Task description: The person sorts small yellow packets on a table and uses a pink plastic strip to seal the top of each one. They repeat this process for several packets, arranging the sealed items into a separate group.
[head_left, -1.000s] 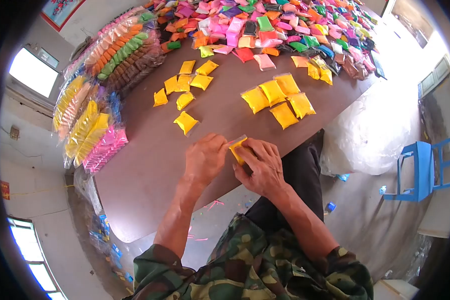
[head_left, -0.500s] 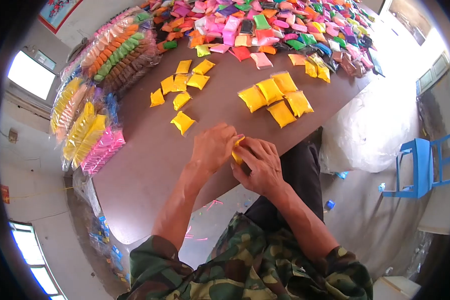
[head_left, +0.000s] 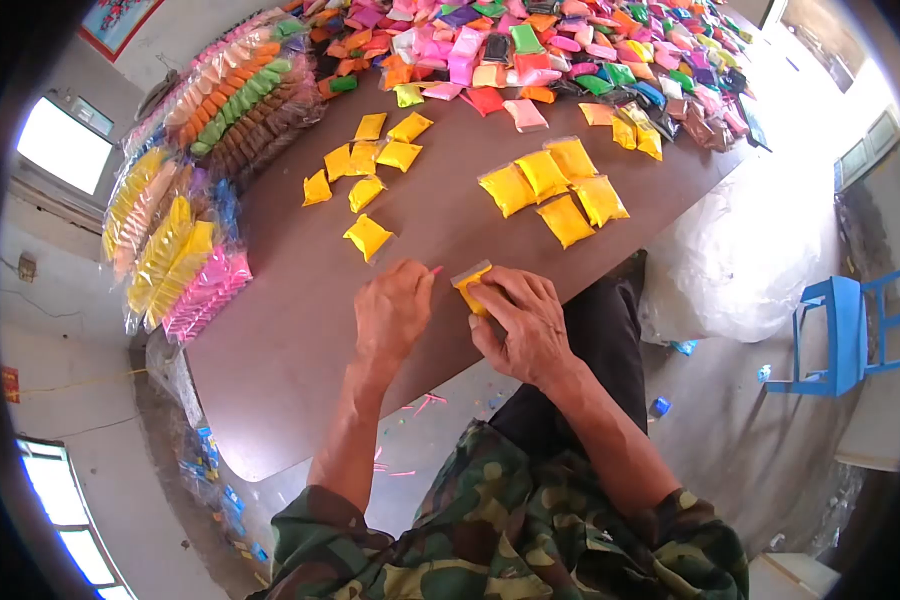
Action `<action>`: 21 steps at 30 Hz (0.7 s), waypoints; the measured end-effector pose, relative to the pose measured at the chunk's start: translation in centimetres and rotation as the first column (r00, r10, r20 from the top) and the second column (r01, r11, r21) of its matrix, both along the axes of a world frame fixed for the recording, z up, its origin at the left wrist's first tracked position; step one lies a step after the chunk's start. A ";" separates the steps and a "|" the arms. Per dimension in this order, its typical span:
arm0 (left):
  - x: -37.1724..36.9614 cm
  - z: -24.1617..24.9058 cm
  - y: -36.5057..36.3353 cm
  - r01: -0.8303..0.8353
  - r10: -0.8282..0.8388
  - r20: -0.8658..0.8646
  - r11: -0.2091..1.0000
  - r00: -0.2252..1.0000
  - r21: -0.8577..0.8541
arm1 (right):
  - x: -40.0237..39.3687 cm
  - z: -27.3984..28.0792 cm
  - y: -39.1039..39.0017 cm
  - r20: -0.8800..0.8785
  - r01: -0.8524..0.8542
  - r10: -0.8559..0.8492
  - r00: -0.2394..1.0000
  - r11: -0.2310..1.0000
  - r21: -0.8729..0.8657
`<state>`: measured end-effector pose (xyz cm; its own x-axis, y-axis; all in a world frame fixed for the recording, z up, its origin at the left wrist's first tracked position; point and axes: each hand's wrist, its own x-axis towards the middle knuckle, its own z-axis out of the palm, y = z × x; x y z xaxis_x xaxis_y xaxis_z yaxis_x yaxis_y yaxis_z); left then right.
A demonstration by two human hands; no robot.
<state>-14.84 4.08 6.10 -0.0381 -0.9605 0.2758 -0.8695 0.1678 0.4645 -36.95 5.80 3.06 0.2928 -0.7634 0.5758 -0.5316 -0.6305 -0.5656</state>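
My right hand point(head_left: 522, 325) pinches a small yellow packet point(head_left: 472, 289) with a clear top edge, just above the near edge of the brown table point(head_left: 270, 370). To its left, apart from the packet, my left hand point(head_left: 395, 312) is closed with a tiny pink piece point(head_left: 437, 270) sticking out from its fingertips. A single yellow packet point(head_left: 368, 237) lies just beyond my left hand. Farther off is a loose group of yellow packets point(head_left: 364, 158). Right of that lies a tighter cluster of yellow packets point(head_left: 542, 174).
A big heap of coloured packets point(head_left: 530, 70) covers the far side. Clear bags of packets point(head_left: 175, 260) line the left edge. A large translucent plastic bag point(head_left: 720, 270) and a blue chair point(head_left: 832, 335) stand at the right. Pink strips point(head_left: 428, 402) lie on the floor.
My left hand has moved left, away from the packet, with the pink piece at its fingertips. More of the yellow packet in my right hand now shows.
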 end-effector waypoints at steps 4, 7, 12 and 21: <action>-0.2 1.8 1.0 0.038 -0.036 -0.102 0.999 0.994 0.020 | -0.1 -0.5 -0.3 -0.011 0.000 0.000 1.000 1.000 -0.004; -0.8 1.7 2.2 0.017 -0.007 -0.195 0.998 0.981 0.052 | -0.6 0.2 -0.4 -0.065 -0.016 0.020 0.998 0.999 0.051; 0.0 -0.9 3.6 -0.044 0.070 -0.385 0.996 0.920 0.076 | -1.8 1.4 -1.3 -0.133 -0.046 0.066 0.989 0.988 0.146; 0.8 -1.6 5.8 -0.156 0.182 -0.433 0.983 0.883 0.096 | -3.4 0.8 0.6 -0.424 -0.193 0.223 0.878 0.975 0.114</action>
<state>-14.06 9.85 4.47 0.2384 -0.9559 0.1717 -0.5884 -0.0015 0.8086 -40.34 6.43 3.83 0.6569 -0.6889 0.3065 -0.5930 -0.7230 -0.3543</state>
